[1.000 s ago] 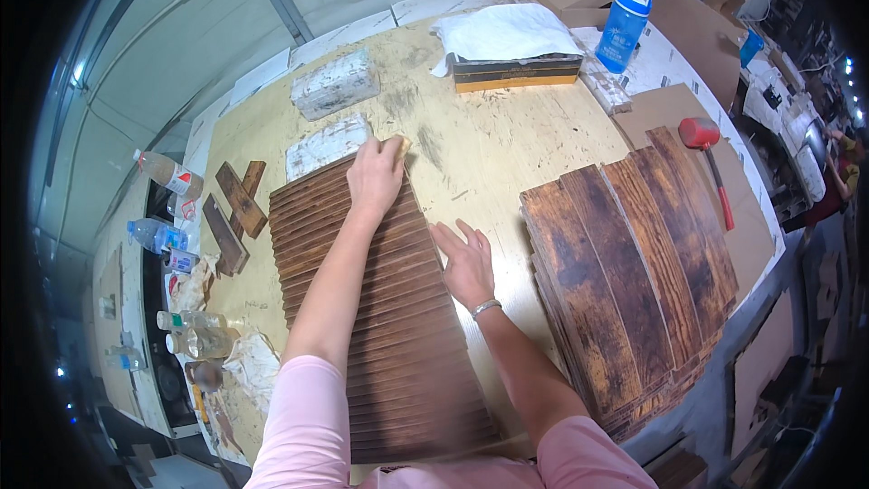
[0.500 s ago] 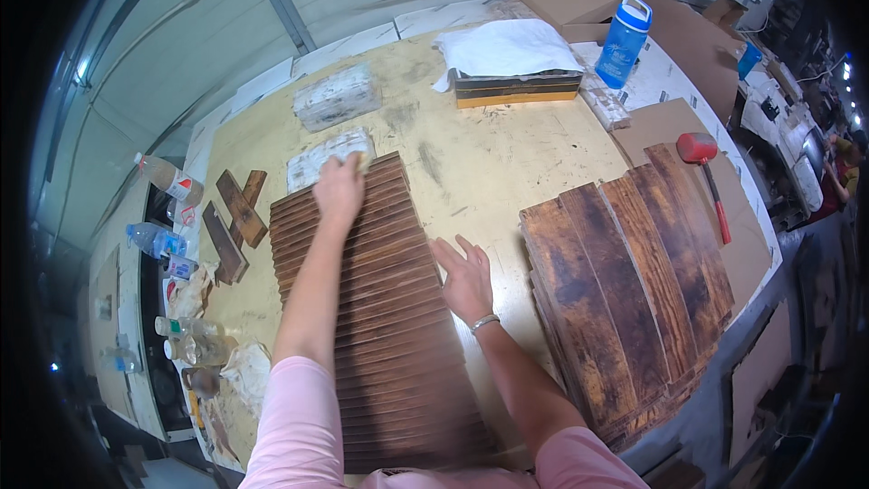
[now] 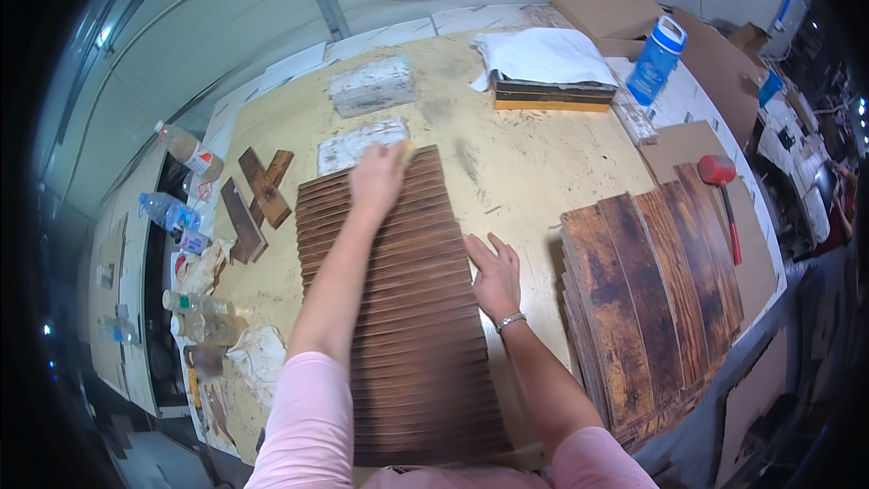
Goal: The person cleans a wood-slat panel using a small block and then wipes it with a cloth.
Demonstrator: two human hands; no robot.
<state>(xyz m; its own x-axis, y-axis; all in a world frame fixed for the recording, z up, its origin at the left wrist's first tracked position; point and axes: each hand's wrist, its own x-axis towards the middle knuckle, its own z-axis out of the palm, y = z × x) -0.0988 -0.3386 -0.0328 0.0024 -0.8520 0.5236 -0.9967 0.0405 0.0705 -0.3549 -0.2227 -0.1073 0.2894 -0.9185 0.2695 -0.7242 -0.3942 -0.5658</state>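
A long row of dark brown wooden strips [image 3: 412, 308], lying edge to edge, stretches away from me down the middle of the table. At its far end my left hand [image 3: 377, 183] is closed round a small yellowish pad [image 3: 407, 153], mostly hidden by the fingers and slightly blurred. The pad is at the far strips, near the right corner. My right hand [image 3: 497, 285], wearing a bracelet, rests against the row's right edge with its fingers spread, holding nothing. Just beyond the row sits a whitish wrapped block [image 3: 358, 143].
Stacked mottled boards [image 3: 643, 299] stand right, beside a red mallet [image 3: 718, 172]. Farther back are a second wrapped block [image 3: 371, 89], a cloth-topped box [image 3: 552, 95] and a blue bottle [image 3: 658, 63]. Loose wood pieces [image 3: 244, 222], bottles [image 3: 190, 149] and a rag [image 3: 258, 358] line the left.
The view has swung a little, so everything sits farther right in the picture. Both hands keep nearly the same places on the row of strips.
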